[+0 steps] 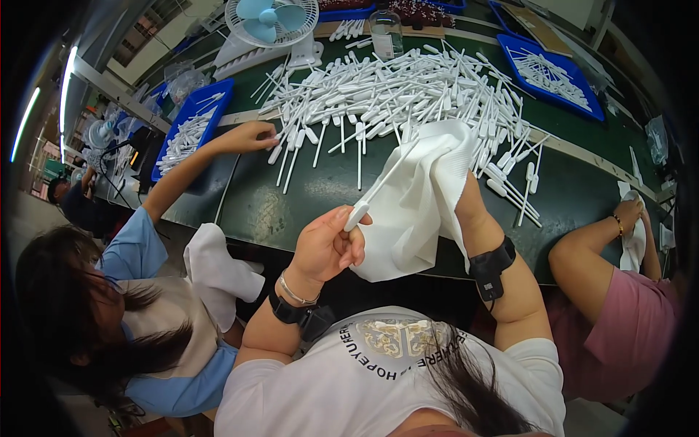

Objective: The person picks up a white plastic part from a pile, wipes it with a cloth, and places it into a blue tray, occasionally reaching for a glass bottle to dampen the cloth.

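Note:
My left hand (328, 244) pinches the oblong end of a white plastic stick (357, 215) between thumb and forefinger. The stick's thin shaft slants up and right, and its far tip meets a white cloth (415, 211). That cloth drapes over my right hand (470, 200) and hangs down past the table edge. My right fingers are hidden behind its folds, closed around the cloth. Just beyond both hands lies a big heap of similar white sticks (393, 91) on the dark green table (255, 197).
At my left a co-worker's hand (251, 137) reaches to the heap's edge. Another co-worker's hands (630, 213) hold a cloth at the right. Blue trays of sticks (228, 95) (597, 111) flank the heap. A fan (302, 54) and a clear bottle (386, 36) stand behind.

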Available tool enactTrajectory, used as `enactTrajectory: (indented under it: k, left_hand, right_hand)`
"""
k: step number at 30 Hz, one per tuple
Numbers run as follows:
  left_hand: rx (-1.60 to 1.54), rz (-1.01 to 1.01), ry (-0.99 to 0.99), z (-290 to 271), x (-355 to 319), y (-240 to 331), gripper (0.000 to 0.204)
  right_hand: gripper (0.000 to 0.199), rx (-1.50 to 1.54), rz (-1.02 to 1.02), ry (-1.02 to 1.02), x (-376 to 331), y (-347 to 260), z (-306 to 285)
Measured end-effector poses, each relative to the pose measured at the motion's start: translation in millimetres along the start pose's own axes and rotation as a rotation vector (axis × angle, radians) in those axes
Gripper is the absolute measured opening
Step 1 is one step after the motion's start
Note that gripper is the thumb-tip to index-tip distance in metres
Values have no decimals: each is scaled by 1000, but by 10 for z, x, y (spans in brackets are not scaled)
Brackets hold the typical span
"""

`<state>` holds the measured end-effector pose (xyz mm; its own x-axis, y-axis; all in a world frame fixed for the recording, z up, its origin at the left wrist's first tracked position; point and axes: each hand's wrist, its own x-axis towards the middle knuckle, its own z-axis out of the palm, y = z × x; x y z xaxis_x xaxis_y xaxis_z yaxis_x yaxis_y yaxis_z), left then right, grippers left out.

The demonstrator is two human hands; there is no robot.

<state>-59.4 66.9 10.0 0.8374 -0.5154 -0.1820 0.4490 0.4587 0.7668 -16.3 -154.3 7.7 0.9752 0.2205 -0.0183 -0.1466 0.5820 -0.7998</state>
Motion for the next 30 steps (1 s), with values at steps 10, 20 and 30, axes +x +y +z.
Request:
enactTrajectory:
  k: [10,20,30]
  left_hand:
    - [-120,-155,-2,37,100,-188,33]
    - [-25,-62,66,329,375,-241,36]
    - [1016,142,167,297,547,-7,25]
  right_hand:
    - [39,-12,-16,-21,10,110,-108]
    - [18,-9,108,-138,-139,346,18]
    - [27,-198,-299,-31,-35,385,-195]
